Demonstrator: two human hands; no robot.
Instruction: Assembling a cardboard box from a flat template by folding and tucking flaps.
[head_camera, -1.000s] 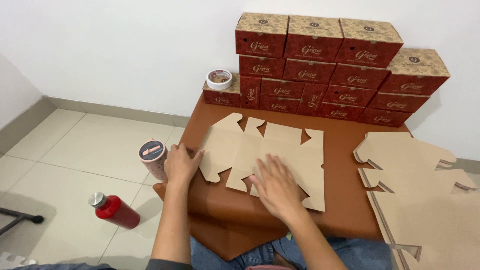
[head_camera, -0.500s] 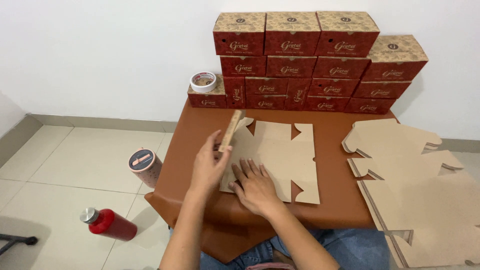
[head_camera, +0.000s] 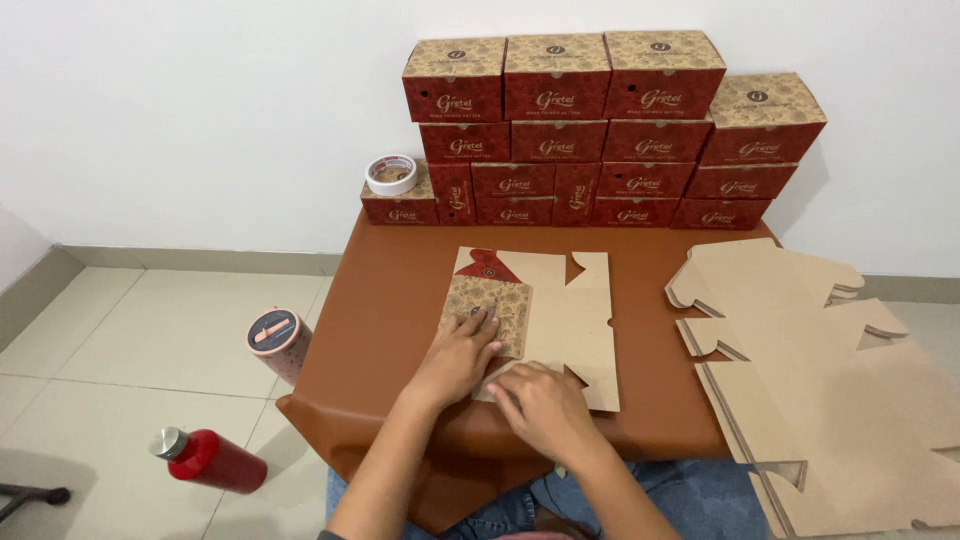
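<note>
Head view: left hand (head_camera: 458, 358) and right hand (head_camera: 540, 405), both flat and open, press the folded flap (head_camera: 487, 310) of the box blank (head_camera: 575, 320); firm, even pressure along the crease seems best.

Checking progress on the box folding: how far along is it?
Done: assembled red boxes stacked against the wall. In hand: left hand and right hand press one flap folded over the flat blank. Left: a pile of unfolded blanks.
</note>
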